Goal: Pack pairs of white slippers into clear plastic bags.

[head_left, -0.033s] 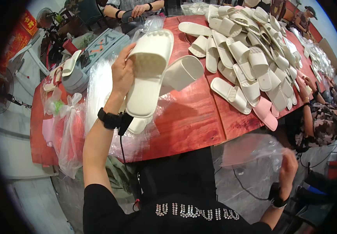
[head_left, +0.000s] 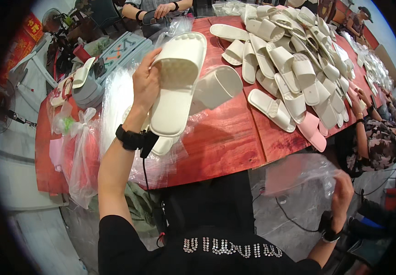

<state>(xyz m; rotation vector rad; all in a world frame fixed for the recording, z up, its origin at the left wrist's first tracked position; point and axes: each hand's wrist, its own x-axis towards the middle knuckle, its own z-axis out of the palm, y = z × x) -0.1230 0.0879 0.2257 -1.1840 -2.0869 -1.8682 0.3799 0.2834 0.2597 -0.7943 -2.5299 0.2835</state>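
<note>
Raised over the left part of the red table, my left hand (head_left: pixel 146 86) is closed on the side of a white slipper (head_left: pixel 173 107), its sole facing down and its strap end up. Right behind it shows a second white slipper (head_left: pixel 217 87); whether my fingers hold that one too, I cannot tell. At the lower right, off the table's front edge, my right hand (head_left: pixel 342 195) grips the end of a clear plastic bag (head_left: pixel 299 176), which spreads out to the left and looks empty. Part of another white slipper (head_left: pixel 162 146) lies on the plastic sheets under my left wrist.
A big heap of white slippers (head_left: pixel 303 73) covers the right of the red table (head_left: pixel 221 142), with a pink slipper (head_left: pixel 312 133) at its near edge. Clear bags (head_left: pixel 118 101) lie on the left, by a tied bag (head_left: pixel 84 156) and a grey-blue crate (head_left: pixel 120 50). Other people sit around.
My right hand and the plastic bag have shifted slightly to the right. My left hand with the slipper has moved a touch to the right and up.
</note>
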